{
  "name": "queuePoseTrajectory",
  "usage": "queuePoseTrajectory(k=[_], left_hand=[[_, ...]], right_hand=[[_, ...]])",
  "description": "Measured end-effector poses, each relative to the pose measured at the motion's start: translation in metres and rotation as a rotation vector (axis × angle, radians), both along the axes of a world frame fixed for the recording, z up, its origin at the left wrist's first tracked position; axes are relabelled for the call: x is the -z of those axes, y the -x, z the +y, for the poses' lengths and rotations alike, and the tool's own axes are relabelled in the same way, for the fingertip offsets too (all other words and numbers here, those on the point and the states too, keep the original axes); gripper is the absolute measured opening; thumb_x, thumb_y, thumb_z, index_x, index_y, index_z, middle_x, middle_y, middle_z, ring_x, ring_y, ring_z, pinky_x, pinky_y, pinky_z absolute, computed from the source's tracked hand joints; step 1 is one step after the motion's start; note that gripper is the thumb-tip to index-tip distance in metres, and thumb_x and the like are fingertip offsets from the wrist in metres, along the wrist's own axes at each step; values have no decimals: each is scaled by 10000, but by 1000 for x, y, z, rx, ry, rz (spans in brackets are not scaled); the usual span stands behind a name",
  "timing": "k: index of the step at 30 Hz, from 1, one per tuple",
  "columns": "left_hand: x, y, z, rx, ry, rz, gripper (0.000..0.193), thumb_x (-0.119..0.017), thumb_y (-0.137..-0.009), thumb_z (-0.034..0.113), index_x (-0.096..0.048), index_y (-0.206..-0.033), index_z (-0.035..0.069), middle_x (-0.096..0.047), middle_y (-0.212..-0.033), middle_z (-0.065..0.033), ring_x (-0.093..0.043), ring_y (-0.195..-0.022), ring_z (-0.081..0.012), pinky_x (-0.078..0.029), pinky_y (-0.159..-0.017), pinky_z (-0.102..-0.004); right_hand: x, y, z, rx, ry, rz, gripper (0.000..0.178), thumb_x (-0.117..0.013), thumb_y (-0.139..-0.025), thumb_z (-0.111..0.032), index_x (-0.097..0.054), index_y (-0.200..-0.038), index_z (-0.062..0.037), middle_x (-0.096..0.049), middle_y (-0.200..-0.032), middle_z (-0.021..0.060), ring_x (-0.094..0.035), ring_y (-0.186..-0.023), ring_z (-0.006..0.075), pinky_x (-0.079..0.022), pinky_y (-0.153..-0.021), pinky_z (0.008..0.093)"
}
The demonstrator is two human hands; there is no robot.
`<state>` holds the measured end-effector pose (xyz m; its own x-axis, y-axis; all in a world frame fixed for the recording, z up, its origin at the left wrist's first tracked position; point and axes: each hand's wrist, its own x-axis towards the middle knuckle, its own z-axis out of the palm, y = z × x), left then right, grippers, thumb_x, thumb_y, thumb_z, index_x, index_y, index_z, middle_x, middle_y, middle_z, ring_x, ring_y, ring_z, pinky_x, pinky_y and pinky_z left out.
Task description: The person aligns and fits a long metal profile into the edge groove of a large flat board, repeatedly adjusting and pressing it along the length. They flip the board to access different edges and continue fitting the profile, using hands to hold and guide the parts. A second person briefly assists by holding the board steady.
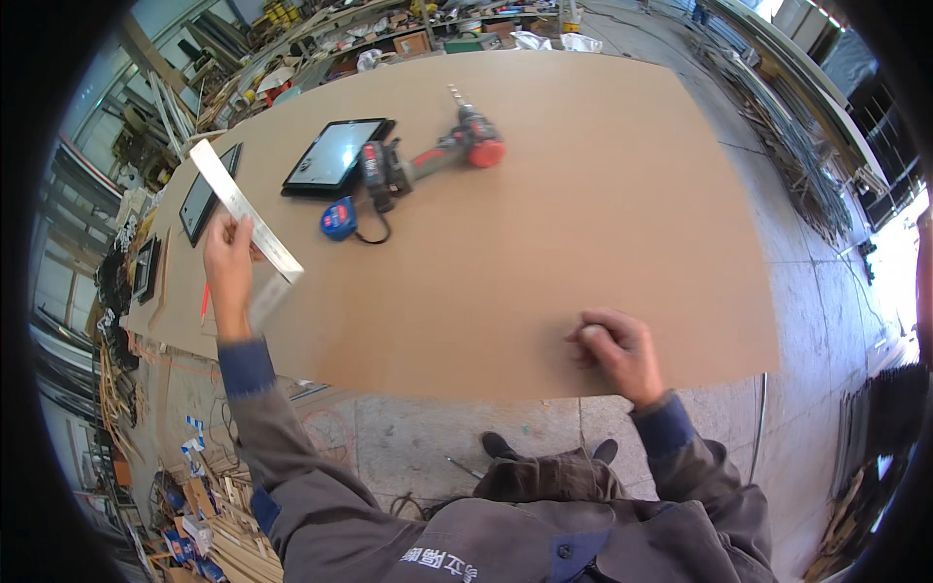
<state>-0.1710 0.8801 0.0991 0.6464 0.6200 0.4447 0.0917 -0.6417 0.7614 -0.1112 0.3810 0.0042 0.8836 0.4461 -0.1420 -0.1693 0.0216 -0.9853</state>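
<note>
My left hand (229, 260) is closed round a silver metal try square (255, 225) at the left side of a large brown board (544, 233). The square's long blade slants from upper left to lower right, and its shorter arm is smeared by motion. Just above the near edge of the board, my right hand (620, 352) is curled into a loose fist, with nothing visible in it. A red pencil (205, 303) lies beside my left wrist. To the right of the square sits a blue tape measure (338, 220) with a black strap.
Beyond the tape measure, a cordless drill (437, 155) with a bit fitted lies near a black-framed tablet (335, 155). Another dark flat device (206, 199) is behind the square. Cluttered shelving (408, 39) stands at the back; long metal stock (777, 146) is stacked at right.
</note>
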Motion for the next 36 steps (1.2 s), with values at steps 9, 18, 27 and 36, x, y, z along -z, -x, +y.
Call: queuePoseTrajectory(k=[9, 18, 27, 36], left_hand=[[25, 63, -466, 384, 300, -93, 174, -575, -964, 97, -507, -1079, -14, -625, -854, -98, -606, -619, -118, -535, -566, -252], [41, -7, -687, 790, 331, 86, 186, -626, -967, 130, -588, -1050, -32, -672, -876, -105, -660, -751, -138, -541, -658, -268], [71, -121, -828, 991, 231, 411, 318, -667, -921, 153, -607, -1185, -13, -657, -1108, -178, -660, -997, -287, -526, -877, -367], [93, -281, -931, 1000, 237, 476, 287, -646, -914, 166, -611, -1155, 13, -654, -1037, -199, -643, -942, -363, -509, -812, -408]], right_hand=[[-28, 28, -146, -378, -35, -576, 390, -659, -890, -103, -551, -1249, 3, -663, -1029, 149, -635, -860, 273, -520, -725, 372], [-36, -7, -383, -246, 44, -523, 133, -617, -896, -92, -623, -1002, -11, -636, -882, 191, -606, -797, 391, -483, -697, 423], [5, -115, -539, -71, 241, -425, 130, -598, -874, -35, -631, -990, 13, -616, -808, 178, -611, -722, 335, -485, -660, 379], [30, -271, -635, -34, 127, -64, 129, -565, -914, -50, -639, -964, 43, -635, -749, 73, -616, -684, 109, -502, -625, 275]])
